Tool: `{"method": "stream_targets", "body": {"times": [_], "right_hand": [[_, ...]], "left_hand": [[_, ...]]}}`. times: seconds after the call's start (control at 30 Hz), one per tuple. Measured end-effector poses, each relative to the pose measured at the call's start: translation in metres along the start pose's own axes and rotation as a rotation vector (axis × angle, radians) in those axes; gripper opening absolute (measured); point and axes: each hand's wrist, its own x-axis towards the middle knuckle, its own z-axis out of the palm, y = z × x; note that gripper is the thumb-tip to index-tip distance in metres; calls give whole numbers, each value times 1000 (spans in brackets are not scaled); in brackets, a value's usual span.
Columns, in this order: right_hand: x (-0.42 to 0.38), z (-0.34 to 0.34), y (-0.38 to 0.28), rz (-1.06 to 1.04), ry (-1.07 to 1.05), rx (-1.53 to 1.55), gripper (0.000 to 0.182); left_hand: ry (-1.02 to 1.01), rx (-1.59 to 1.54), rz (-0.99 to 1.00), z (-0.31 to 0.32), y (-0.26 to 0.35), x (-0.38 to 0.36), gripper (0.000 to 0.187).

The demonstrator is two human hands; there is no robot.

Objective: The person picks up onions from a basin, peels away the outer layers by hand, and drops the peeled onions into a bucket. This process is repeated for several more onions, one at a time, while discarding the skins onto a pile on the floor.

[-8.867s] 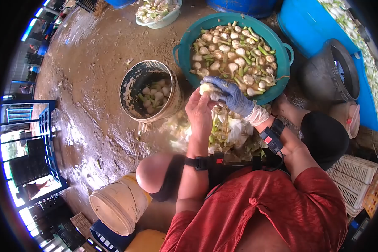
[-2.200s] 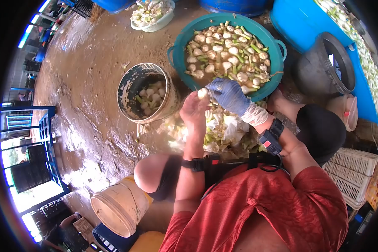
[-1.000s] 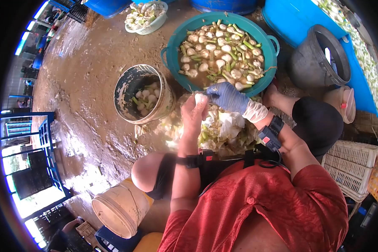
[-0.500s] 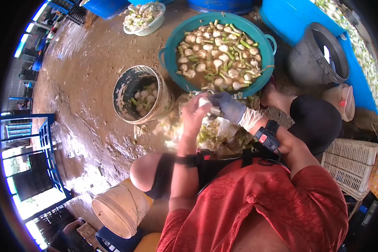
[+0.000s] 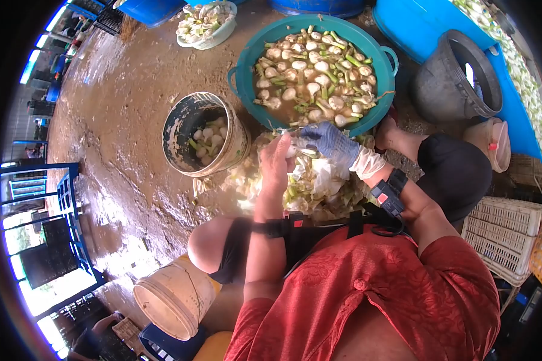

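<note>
My left hand, bare, is closed around a white garlic bulb whose short stem points right. Close beside it, my right hand wears a blue-grey glove over a pale cuff; its fingers pinch what looks like thin, pale garlic skin at the bulb. Beneath both hands spreads a heap of garlic peelings. Just beyond them stands a green tub of bulbs with cut green stems in brown water. To the left, a dirty bucket holds several cleaner bulbs.
A white bowl of peelings stands on the wet floor. At right are a black bucket, a blue sheet, a clear tub and a white crate. A capped bucket lies by my left knee.
My right hand has shifted slightly right, away from my left hand, opening a small gap. The bulb in my left hand now shows more.
</note>
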Motion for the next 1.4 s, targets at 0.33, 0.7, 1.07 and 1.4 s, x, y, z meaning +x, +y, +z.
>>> {"method": "stream_targets", "body": {"times": [0.33, 0.7, 1.07, 1.4], "right_hand": [[-7, 1, -11, -513, 18, -463, 30], [-13, 18, -19, 275, 48, 1236, 18], [3, -45, 3, 393, 345, 1654, 18], [-15, -11, -12, -55, 109, 58, 33]], "left_hand": [[26, -219, 24, 9, 12, -6, 35], [-172, -864, 58, 6, 12, 1, 36], [-396, -1041, 82, 1, 36, -21, 35], [-224, -689, 103, 10, 25, -17, 35]]}}
